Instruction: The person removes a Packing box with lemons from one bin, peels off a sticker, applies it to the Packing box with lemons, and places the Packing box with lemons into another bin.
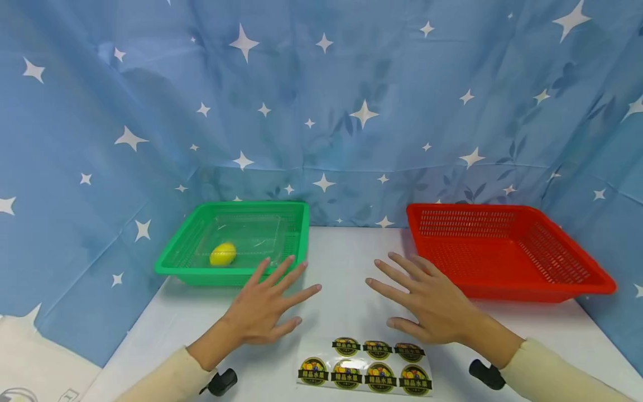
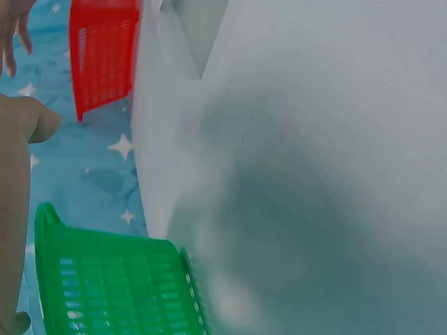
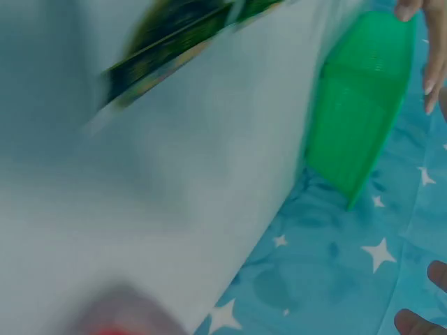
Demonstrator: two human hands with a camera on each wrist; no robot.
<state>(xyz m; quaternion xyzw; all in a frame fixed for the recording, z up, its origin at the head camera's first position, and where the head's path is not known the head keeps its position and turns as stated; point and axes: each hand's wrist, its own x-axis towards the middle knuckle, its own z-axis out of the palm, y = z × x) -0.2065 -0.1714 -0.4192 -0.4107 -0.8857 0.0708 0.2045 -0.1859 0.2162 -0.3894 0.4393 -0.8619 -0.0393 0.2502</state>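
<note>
Both hands hover over the white table with fingers spread, holding nothing. My left hand is nearest the front edge of the green basket, its fingertips overlapping that rim in the head view. Inside the basket lie a yellow lemon and a clear plastic box. My right hand is beside the near left corner of the red basket, which holds nothing visible. Between and below the hands lies a sheet of round fruit stickers, dark with gold and green lettering bands. The left wrist view shows the green basket's side.
The white table runs back to a blue curtain with white stars. The two baskets stand at its back left and back right. A black wrist device shows under the left wrist, another under the right.
</note>
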